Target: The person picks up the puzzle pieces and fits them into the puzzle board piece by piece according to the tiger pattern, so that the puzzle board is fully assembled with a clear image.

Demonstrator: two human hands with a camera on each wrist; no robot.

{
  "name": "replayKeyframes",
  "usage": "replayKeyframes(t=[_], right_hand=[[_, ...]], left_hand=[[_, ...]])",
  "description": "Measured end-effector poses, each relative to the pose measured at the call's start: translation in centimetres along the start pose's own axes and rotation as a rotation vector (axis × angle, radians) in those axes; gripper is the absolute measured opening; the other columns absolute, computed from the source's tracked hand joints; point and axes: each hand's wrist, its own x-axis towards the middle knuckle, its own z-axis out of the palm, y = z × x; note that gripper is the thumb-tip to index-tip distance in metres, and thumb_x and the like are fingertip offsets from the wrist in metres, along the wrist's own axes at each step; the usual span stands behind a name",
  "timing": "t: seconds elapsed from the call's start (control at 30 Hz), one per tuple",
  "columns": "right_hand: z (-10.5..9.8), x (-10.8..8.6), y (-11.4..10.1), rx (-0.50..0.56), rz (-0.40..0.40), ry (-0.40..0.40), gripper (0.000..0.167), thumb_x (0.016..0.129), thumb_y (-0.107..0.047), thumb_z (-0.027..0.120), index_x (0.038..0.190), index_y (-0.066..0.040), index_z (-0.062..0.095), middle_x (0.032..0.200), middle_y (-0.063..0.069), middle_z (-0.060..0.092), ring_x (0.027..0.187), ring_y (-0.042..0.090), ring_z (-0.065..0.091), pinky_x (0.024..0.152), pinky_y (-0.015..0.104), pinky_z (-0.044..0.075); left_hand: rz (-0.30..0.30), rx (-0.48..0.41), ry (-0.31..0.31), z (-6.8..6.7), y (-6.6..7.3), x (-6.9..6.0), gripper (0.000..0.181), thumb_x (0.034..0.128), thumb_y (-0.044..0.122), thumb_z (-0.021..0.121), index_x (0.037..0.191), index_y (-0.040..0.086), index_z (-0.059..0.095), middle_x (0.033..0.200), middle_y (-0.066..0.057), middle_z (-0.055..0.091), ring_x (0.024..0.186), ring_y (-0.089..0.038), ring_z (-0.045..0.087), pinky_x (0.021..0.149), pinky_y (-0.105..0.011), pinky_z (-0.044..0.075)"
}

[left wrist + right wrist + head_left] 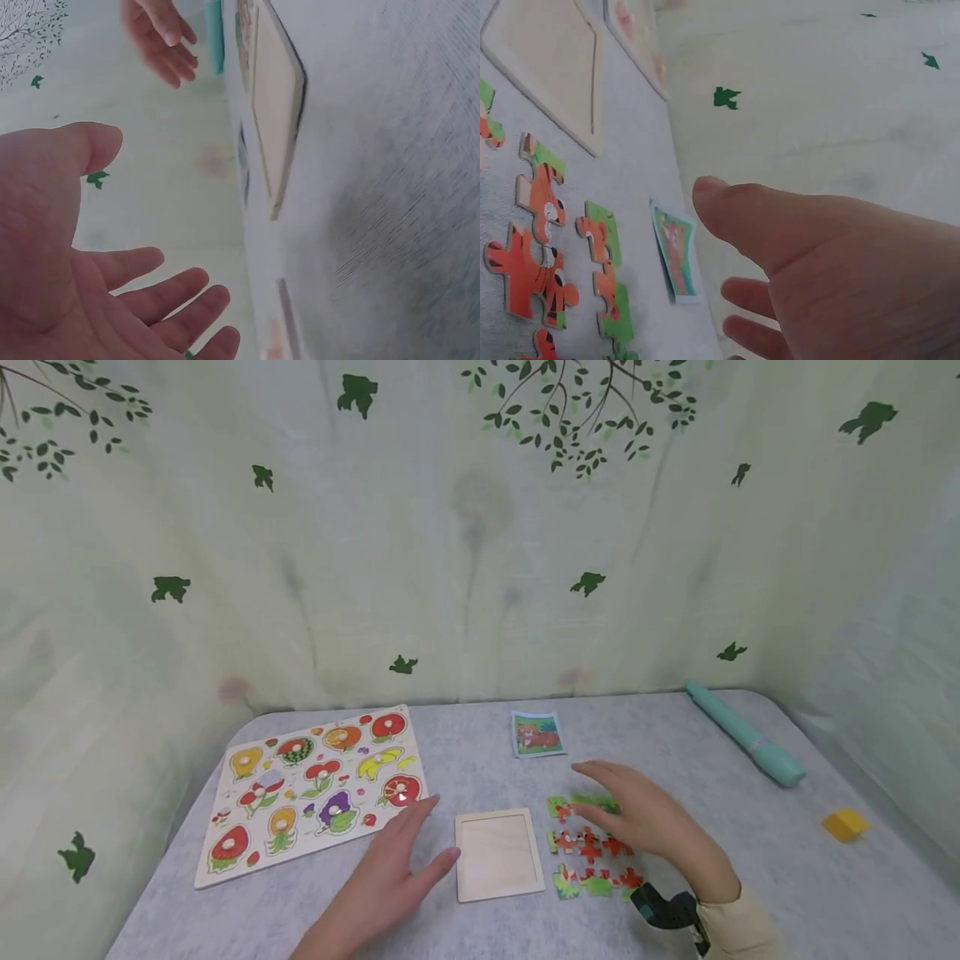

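The left hand (386, 878) hovers between the fruit board (315, 789) and an empty wooden frame (498, 855), its fingers extended and holding nothing. Over the back part of the jigsaw pieces (589, 846) is the right hand (648, 814), also holding nothing, hiding some of them. Orange and green pieces (536, 262) lie in rows on the table in the right wrist view. Behind them is a small picture card (537, 734) of an orange animal. In the left wrist view the left palm (45, 247) is spread, with the wooden frame (277, 97) beyond.
A teal cylinder (746, 733) lies at the back right of the grey table (480, 939). A yellow block (845, 825) sits near the right edge. Behind the table hangs a pale curtain (480, 568) with a leaf print.
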Motion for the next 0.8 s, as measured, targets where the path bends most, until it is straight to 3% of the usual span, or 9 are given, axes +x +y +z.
replayKeyframes(t=[0.27, 0.5, 0.7, 0.8], right_hand=[[0.2, 2.3, 0.4, 0.121, -0.047, -0.076, 0.053, 0.096, -0.027, 0.075, 0.144, -0.007, 0.060, 0.144, 0.012, 0.062, 0.132, 0.037, 0.058, 0.106, 0.056, 0.051], [2.2, 3.5, 0.6, 0.379, -0.077, -0.142, 0.052, 0.100, -0.030, 0.070, 0.144, -0.005, 0.059, 0.142, 0.015, 0.062, 0.130, 0.039, 0.059, 0.107, 0.054, 0.051], [3.2, 4.0, 1.7, 0.353, -0.032, -0.149, 0.049, 0.098, -0.029, 0.073, 0.141, -0.009, 0.062, 0.138, 0.008, 0.066, 0.129, 0.034, 0.061, 0.108, 0.052, 0.051], [3.5, 4.3, 2.6, 0.346, -0.020, -0.152, 0.047, 0.096, -0.030, 0.075, 0.138, -0.012, 0.065, 0.136, 0.005, 0.068, 0.128, 0.031, 0.061, 0.108, 0.052, 0.051]], left_hand=[[0.002, -0.159, -0.043, 1.5, -0.8, 1.2, 0.077, 0.0950, 0.048, 0.071, 0.158, 0.016, 0.041, 0.159, -0.007, 0.045, 0.148, -0.032, 0.042, 0.118, -0.061, 0.036], [0.028, -0.200, 0.032, 3.0, -1.8, 1.8, 0.066, 0.0948, 0.036, 0.074, 0.151, 0.011, 0.049, 0.151, -0.007, 0.055, 0.142, -0.030, 0.049, 0.117, -0.057, 0.039], [0.087, -0.172, 0.068, 3.8, -2.8, 1.9, 0.066, 0.0938, 0.034, 0.076, 0.151, 0.016, 0.050, 0.149, 0.003, 0.056, 0.143, -0.023, 0.049, 0.119, -0.054, 0.038], [0.131, -0.113, 0.075, 4.2, -3.3, 1.9, 0.070, 0.0935, 0.033, 0.077, 0.155, 0.017, 0.046, 0.152, 0.004, 0.053, 0.145, -0.021, 0.045, 0.120, -0.053, 0.038]])
